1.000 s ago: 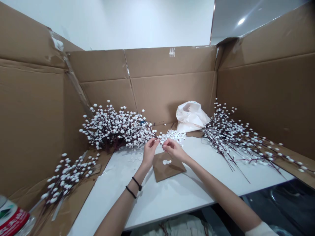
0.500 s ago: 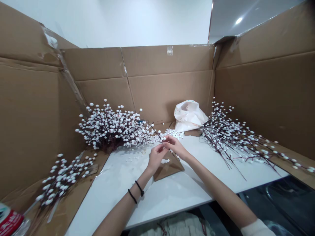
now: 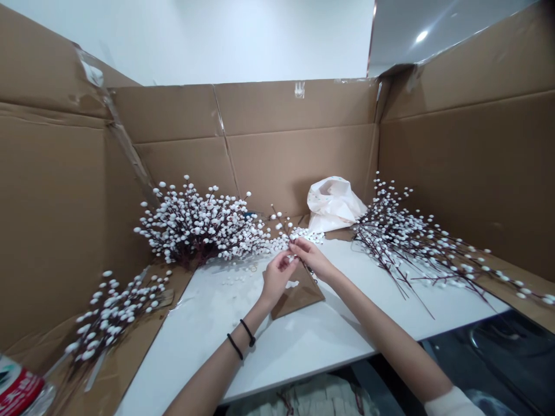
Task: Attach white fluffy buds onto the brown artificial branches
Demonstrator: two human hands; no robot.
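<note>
My right hand [image 3: 313,259] pinches a thin dark artificial berry branch [image 3: 285,227], whose tip with several white berries points up and away to the left. Close beside it is my left hand [image 3: 277,277], thumb and fingers brought together at the stem. A small white spot shows at those fingertips, too small to name for certain. Under both hands lies a brown cardboard piece [image 3: 299,297] with a few loose white berries [image 3: 292,283] on it. Behind the hands is a heap of loose white berries [image 3: 310,234].
A big bunch of berry branches [image 3: 199,222] stands at the back left, a smaller bunch [image 3: 115,312] at the left. More branches [image 3: 403,237] lie at the right by a white plastic bag [image 3: 333,202]. Cardboard walls [image 3: 299,156] surround the white table [image 3: 191,341]. A red-labelled bottle [image 3: 19,384] is at lower left.
The branch in my right hand has swung more upright, and its tip now stands clear of the large bunch. My left fingers have shifted slightly at the stem.
</note>
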